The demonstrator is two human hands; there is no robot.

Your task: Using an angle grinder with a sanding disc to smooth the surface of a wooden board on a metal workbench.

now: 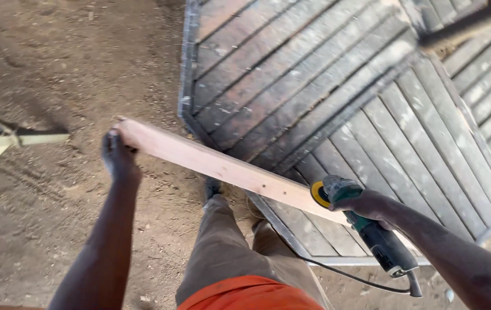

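Dirt floor (56,69), slatted metal-framed panel (337,103) lying flat on it. Left hand (118,156) clenched on plank (222,166) end; right hand (366,205) wrapped around green angle grinder (371,229), disc on plank.

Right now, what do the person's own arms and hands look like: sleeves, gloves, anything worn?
Both arms are bare from the bottom edge of the view to the wrists, with no sleeves showing. The left hand and the right hand are bare too: no gloves, and no watch, band or ring can be made out. Both forearms look lean and dusty. Lower down, grey-brown trousers and an orange garment show.
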